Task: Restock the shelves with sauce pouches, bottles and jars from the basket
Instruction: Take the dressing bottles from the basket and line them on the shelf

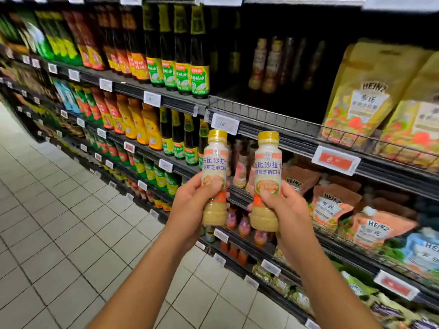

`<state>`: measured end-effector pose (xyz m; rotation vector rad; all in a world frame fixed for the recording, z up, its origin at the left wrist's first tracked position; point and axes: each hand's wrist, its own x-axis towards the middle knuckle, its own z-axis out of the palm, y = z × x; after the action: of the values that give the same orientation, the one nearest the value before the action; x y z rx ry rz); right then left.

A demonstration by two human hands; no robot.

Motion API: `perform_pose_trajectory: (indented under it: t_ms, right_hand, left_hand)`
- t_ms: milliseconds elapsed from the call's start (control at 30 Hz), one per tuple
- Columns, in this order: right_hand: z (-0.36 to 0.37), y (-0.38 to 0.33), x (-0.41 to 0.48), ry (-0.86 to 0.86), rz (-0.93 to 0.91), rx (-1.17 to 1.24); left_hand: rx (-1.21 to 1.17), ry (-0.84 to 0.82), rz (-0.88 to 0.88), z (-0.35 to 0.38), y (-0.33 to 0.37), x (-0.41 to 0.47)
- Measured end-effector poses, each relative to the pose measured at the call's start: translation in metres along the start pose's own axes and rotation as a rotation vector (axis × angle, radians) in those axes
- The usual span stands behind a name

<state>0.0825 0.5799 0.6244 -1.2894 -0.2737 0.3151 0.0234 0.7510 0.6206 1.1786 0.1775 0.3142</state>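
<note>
Left hand (190, 201) curls round the left bottle (215, 167), right hand (286, 206) round the right bottle (267, 168), both upright. I judge the half-empty shelf (273, 125) above is nearer my right.

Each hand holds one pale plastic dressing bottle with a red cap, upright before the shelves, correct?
The head view shows gold caps, not red. The left hand holds one pale plastic dressing bottle, the right hand its twin bottle, upright before the shelves.
</note>
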Motion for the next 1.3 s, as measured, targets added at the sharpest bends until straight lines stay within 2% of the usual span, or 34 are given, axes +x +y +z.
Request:
perform_pose_trajectory:
  t_ms: [233, 533, 900, 1033, 1300]
  right_hand:
    - [-0.009, -0.029, 0.069, 0.011, -0.082, 0.010]
    - [-0.001, -0.060, 0.134, 0.136, -0.139, -0.043]
    - [0.035, -0.103, 0.216, 0.319, -0.328, -0.161]
    - [0.034, -0.114, 0.243, 0.401, -0.319, -0.271]
    - [0.014, -0.115, 0.272, 0.456, -0.174, -0.456]
  left_hand:
    - [0.026, -0.047, 0.075, 0.026, 0.014, 0.081]
    - [0.081, -0.134, 0.115, 0.038, 0.040, 0.166]
    - [0.213, -0.492, 0.176, 0.036, 0.096, 0.289]
    - [0.371, -0.612, 0.202, 0.037, 0.112, 0.330]
    - [0.632, -0.681, 0.310, 0.039, 0.100, 0.385]
